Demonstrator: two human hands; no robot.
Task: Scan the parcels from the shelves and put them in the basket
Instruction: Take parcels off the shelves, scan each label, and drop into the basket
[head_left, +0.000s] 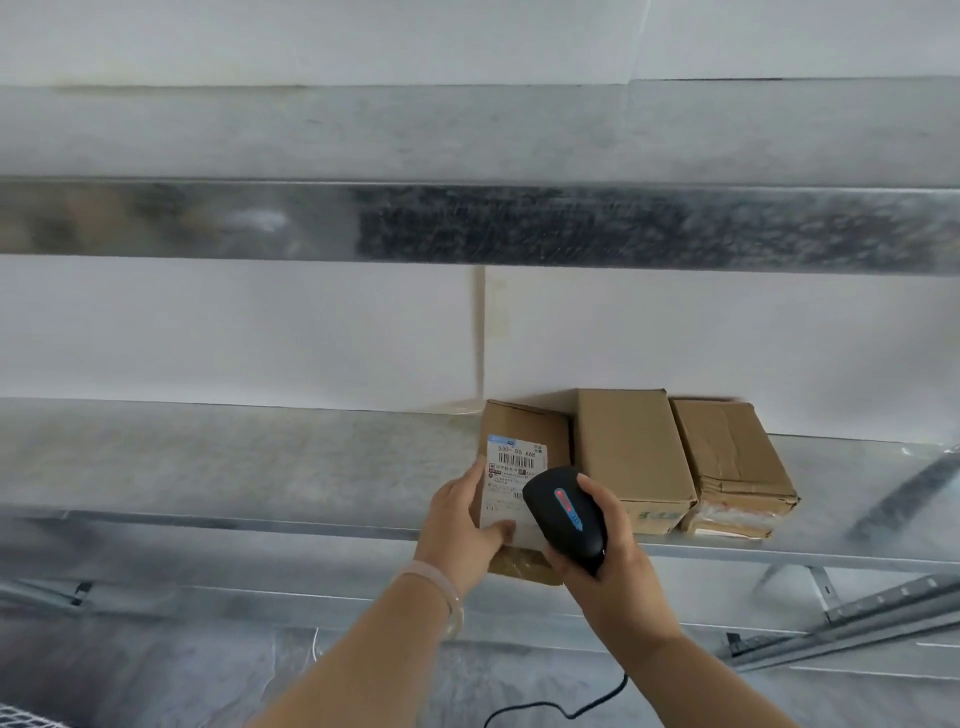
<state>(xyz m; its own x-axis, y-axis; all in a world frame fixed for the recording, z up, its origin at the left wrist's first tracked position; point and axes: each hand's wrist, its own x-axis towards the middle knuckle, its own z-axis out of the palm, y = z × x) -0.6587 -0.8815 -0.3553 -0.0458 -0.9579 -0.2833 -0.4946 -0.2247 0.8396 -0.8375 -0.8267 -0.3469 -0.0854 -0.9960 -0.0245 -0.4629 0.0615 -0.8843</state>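
Observation:
Three brown cardboard parcels stand side by side on the metal shelf (260, 467). My left hand (457, 525) grips the leftmost parcel (524, 431) at its near left edge, thumb on its white barcode label (514, 467). This parcel sticks out over the shelf's front edge. My right hand (608, 561) holds a black handheld scanner (563, 512) just over the label's lower right corner, its head pointing down at the parcel. The middle parcel (631, 452) and the right parcel (727, 452), which is taped and creased, lie untouched.
An upper metal shelf beam (467, 223) runs across above, with a white wall behind. The scanner's black cable (571, 706) hangs down below my right arm. A white wire mesh corner (26, 717) shows at the bottom left. Shelf braces (857, 613) run at the lower right.

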